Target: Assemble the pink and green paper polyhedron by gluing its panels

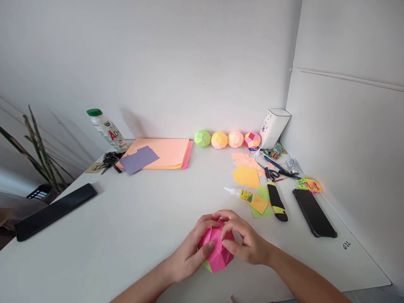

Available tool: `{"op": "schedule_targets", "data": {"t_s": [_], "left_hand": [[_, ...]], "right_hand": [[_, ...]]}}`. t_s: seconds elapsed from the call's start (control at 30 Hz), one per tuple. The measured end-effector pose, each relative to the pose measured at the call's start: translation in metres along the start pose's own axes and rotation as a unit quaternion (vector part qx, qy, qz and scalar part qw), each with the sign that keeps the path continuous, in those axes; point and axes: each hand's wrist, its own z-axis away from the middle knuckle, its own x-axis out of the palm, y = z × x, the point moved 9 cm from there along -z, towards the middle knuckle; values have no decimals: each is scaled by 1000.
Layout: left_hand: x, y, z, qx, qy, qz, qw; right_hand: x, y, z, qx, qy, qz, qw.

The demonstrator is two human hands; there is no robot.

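A pink folded-paper ball with a green patch underneath (pixel 217 252) rests low over the white table (pixel 132 227) near its front edge. My left hand (pixel 189 252) cups its left side with the thumb pressed on the pink paper. My right hand (pixel 244 240) curls over its top and right side, fingers closed on it. A glue bottle (pixel 241 194) with a white nozzle lies just beyond my hands, on green and orange paper pieces (pixel 260 204).
Several finished paper balls (pixel 227 139) line the back wall beside a white box (pixel 274 127). Paper sheets (pixel 164 153), keys (pixel 109 162) and a bottle (pixel 105 128) lie at back left. A black bar (pixel 55 210), craft knife (pixel 277 202), scissors (pixel 273 173) and phone (pixel 314 212) flank the work area.
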Motion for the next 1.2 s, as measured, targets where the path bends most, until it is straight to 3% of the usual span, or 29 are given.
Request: {"op": "schedule_targets", "data": {"t_s": [1.2], "left_hand": [[1,0,1,-1,-2,15,1000]], "right_hand": [[2,5,0,8,15,-53,998]]}}
